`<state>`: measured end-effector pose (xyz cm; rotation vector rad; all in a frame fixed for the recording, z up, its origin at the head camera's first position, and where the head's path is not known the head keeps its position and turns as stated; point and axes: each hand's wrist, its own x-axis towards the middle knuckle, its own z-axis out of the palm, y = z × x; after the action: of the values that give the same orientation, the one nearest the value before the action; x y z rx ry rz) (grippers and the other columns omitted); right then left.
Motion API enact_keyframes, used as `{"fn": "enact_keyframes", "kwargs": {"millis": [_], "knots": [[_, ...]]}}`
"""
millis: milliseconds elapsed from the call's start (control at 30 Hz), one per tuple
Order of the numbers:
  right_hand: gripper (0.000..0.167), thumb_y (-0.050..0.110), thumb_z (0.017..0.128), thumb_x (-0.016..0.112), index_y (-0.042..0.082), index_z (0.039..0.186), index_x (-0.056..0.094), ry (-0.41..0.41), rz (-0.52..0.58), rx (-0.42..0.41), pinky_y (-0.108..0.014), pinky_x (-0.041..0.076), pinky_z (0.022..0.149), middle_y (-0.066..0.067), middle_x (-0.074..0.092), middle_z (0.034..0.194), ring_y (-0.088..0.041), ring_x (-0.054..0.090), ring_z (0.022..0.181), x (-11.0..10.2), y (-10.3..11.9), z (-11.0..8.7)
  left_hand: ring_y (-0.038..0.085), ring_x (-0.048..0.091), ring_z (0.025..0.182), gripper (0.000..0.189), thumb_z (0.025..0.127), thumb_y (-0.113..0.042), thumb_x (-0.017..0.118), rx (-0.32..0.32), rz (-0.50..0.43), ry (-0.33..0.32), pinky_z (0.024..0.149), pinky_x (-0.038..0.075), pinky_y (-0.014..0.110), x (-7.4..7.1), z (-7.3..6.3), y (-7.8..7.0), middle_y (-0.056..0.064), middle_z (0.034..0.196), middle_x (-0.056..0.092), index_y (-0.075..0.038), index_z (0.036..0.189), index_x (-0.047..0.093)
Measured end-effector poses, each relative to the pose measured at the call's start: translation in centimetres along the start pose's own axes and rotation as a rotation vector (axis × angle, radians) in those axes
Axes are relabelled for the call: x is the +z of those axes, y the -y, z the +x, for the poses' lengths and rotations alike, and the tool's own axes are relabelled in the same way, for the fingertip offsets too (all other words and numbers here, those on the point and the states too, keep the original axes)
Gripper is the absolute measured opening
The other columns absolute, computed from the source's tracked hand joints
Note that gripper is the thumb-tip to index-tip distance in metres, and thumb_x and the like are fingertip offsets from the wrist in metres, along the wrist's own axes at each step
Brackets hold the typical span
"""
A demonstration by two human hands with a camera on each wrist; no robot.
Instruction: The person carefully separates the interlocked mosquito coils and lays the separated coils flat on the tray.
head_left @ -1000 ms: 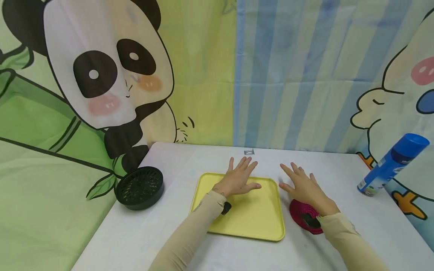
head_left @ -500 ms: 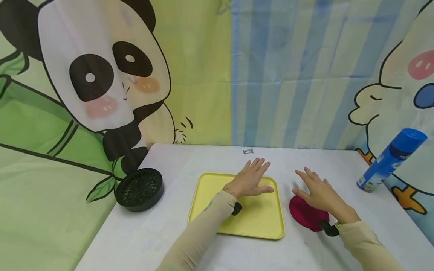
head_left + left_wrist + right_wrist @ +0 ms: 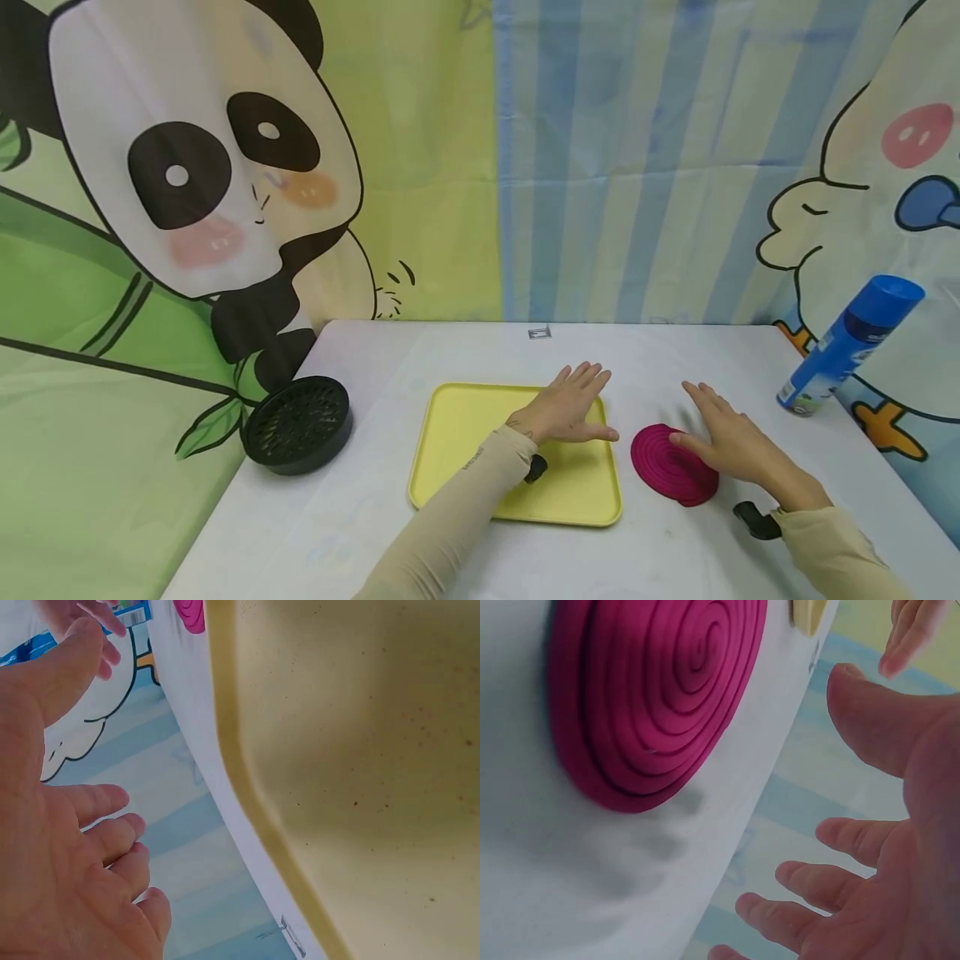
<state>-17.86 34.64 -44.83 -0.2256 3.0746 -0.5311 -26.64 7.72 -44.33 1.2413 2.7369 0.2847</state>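
Observation:
My left hand (image 3: 561,410) hovers over the right part of a yellow tray (image 3: 457,433), fingers spread and nothing held. In the left wrist view its palm (image 3: 82,870) shows bare, with the speckled tray surface (image 3: 360,765) beside it. My right hand (image 3: 738,442) hangs above the table with its fingers extended, just right of a magenta coiled round mat (image 3: 671,467). The thumb overlaps the mat's edge in the head view. From the right wrist, the spiral ridges of the mat (image 3: 660,697) show, and the hand's shadow falls on the table next to it.
A black round bowl with a perforated top (image 3: 297,425) stands at the table's left edge. On the right side stands a blue spray can (image 3: 847,346). A printed curtain (image 3: 420,167) hangs behind the white table (image 3: 360,533).
Both hands have moved to the right, the left across the tray and the right away from above the mat, uncovering it. The head view has shifted slightly; the objects stay put.

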Motion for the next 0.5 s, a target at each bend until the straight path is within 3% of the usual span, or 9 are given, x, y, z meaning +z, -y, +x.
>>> {"fn": "enact_keyframes", "kwargs": {"millis": [200,500], "knots": [[0.100,0.048,0.085,0.077,-0.005,0.153,0.027,0.026,-0.010,0.005,-0.077,0.042,0.091,-0.042,0.031,0.151,-0.065,0.034,0.132,0.3,-0.9,-0.5,0.020,0.014,0.158,0.096,0.092,-0.067,0.058,0.007,0.029,0.033,0.129,0.011,0.038,0.1,0.5,-0.7,0.005,0.169,0.022,-0.011,0.161,0.022],[0.106,0.055,0.082,0.077,-0.006,0.153,0.027,0.079,-0.004,0.023,-0.076,0.045,0.088,-0.042,0.034,0.149,-0.066,0.036,0.131,0.7,-1.9,-1.1,0.018,0.015,0.158,0.101,0.089,-0.072,0.059,0.023,0.079,0.078,0.129,0.010,0.035,0.8,1.5,-2.6,0.002,0.169,0.023,-0.013,0.161,0.023]]}}
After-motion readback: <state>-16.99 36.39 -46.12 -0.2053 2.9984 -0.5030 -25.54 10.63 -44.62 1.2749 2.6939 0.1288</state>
